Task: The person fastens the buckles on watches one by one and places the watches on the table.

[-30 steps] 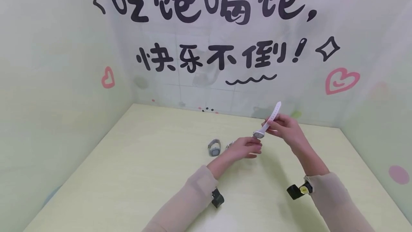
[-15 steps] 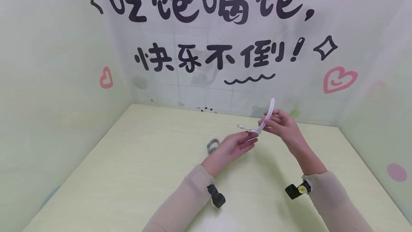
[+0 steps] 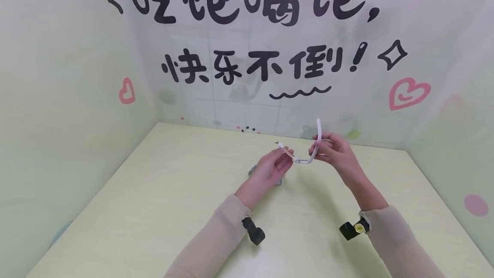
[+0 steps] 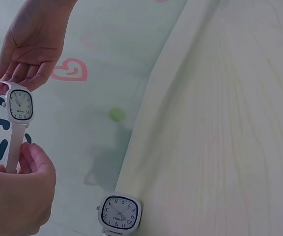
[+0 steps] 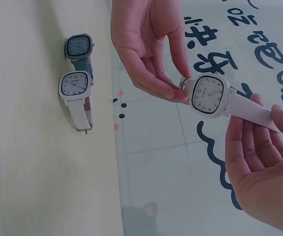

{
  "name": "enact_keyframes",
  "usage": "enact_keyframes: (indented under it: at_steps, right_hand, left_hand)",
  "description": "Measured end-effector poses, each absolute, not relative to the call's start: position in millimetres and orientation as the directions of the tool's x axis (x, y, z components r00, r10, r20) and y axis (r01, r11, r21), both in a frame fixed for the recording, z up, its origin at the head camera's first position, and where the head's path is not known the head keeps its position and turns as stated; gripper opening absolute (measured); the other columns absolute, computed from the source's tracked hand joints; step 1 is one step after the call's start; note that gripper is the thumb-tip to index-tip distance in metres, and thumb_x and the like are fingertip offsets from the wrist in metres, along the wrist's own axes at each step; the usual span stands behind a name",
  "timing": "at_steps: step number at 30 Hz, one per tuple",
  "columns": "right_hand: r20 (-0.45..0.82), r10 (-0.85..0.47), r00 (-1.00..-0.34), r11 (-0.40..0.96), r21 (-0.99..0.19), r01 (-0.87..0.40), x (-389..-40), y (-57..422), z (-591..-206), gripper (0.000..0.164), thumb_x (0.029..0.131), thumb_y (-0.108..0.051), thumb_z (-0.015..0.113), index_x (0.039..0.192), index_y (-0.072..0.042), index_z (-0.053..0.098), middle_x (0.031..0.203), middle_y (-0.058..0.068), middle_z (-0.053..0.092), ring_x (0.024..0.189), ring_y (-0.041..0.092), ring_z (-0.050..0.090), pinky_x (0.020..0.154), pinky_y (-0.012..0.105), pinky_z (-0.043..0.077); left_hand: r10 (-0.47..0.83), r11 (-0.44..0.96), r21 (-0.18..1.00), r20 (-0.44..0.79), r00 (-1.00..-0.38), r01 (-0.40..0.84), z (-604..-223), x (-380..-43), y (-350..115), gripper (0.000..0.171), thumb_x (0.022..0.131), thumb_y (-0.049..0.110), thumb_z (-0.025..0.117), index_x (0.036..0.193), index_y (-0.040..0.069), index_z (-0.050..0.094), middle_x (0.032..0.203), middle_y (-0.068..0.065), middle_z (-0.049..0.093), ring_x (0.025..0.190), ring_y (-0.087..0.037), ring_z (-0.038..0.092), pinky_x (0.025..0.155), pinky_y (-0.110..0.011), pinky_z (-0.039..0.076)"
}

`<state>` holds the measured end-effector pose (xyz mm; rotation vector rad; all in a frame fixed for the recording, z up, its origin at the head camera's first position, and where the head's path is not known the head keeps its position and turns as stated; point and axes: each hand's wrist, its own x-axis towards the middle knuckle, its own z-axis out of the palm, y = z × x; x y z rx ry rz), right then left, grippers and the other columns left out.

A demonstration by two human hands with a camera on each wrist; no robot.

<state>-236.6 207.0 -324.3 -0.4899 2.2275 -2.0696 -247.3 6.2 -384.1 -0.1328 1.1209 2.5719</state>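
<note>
A white-strapped wristwatch (image 3: 302, 161) hangs between my two hands above the table, its strap undone and bent into a U. My right hand (image 3: 339, 152) pinches the long strap, whose free end sticks up past the fingers. With fingertips and thumb, my left hand (image 3: 268, 168) holds the shorter strap near its metal buckle (image 5: 183, 82). The held watch's square white dial (image 5: 210, 96) with black rim shows in the right wrist view. On the table, a second white watch (image 5: 75, 84) lies beside a grey watch (image 5: 79, 46); the left hand partly covers them in the head view.
The pale wood-look table (image 3: 173, 209) meets a printed backdrop (image 3: 231, 110) at its back edge, close behind the hands. Side walls (image 3: 77, 140) stand left and right. A small black camera (image 3: 254, 231) sits on each wrist.
My left hand has shifted left and slightly up, from under the watch case to the buckle strap. The watch has tilted, its dial no longer facing the head camera. The right hand moved slightly left.
</note>
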Motion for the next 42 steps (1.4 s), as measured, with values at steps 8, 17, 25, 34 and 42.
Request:
enact_keyframes:
  at_steps: [8,17,25,34,42]
  right_hand:
    - [0.133,-0.290,-0.948,0.117,-0.978,-0.173,-236,197,-332,0.014,0.103,-0.016,0.054,0.114,-0.009,0.059,0.082,-0.010,0.071,0.082,0.008,0.070,0.081,0.022,0.060]
    - [0.161,-0.327,-0.931,0.234,-0.941,-0.245,-236,180,-339,0.036,0.103,-0.015,0.055,0.130,0.008,0.057,0.086,-0.004,0.065,0.083,0.011,0.067,0.082,0.022,0.059]
    - [0.213,-0.332,-0.919,0.295,-0.902,-0.315,-236,175,-336,0.034,0.102,-0.009,0.055,0.129,0.011,0.058,0.092,0.018,0.069,0.080,0.007,0.066,0.079,0.019,0.058]
    - [0.297,-0.350,-0.888,0.273,-0.875,-0.400,-236,168,-338,0.028,0.100,-0.003,0.055,0.128,0.004,0.054,0.099,0.035,0.069,0.076,0.012,0.068,0.071,0.025,0.058]
    - [0.298,-0.369,-0.880,0.243,-0.883,-0.401,-233,165,-337,0.024,0.100,-0.001,0.054,0.123,0.007,0.054,0.099,0.037,0.067,0.075,0.006,0.065,0.073,0.029,0.060]
  left_hand:
    - [0.227,-0.607,0.743,-0.177,-0.958,-0.282,-384,-250,-4,0.031,0.104,0.019,0.051,0.132,0.004,0.054,0.117,-0.007,0.066,0.115,-0.020,0.062,0.115,-0.036,0.042]
    - [0.123,-0.665,0.731,-0.093,-0.988,-0.151,-378,-251,-6,0.026,0.105,0.014,0.050,0.128,0.004,0.053,0.106,0.000,0.065,0.105,-0.013,0.064,0.114,-0.038,0.043]
    - [0.109,-0.679,0.721,-0.089,-0.990,-0.139,-373,-252,-7,0.020,0.104,0.015,0.052,0.121,0.007,0.058,0.103,0.001,0.070,0.101,-0.011,0.068,0.107,-0.033,0.049]
    - [0.112,-0.624,0.776,-0.026,-0.993,-0.090,-371,-253,-12,0.022,0.100,0.008,0.051,0.120,-0.002,0.057,0.092,0.001,0.065,0.087,-0.009,0.064,0.088,-0.021,0.054]
    - [0.091,-0.549,0.834,-0.011,-0.996,-0.060,-371,-251,-18,0.030,0.099,0.009,0.055,0.126,-0.005,0.059,0.089,0.002,0.067,0.086,-0.008,0.064,0.084,-0.019,0.055]
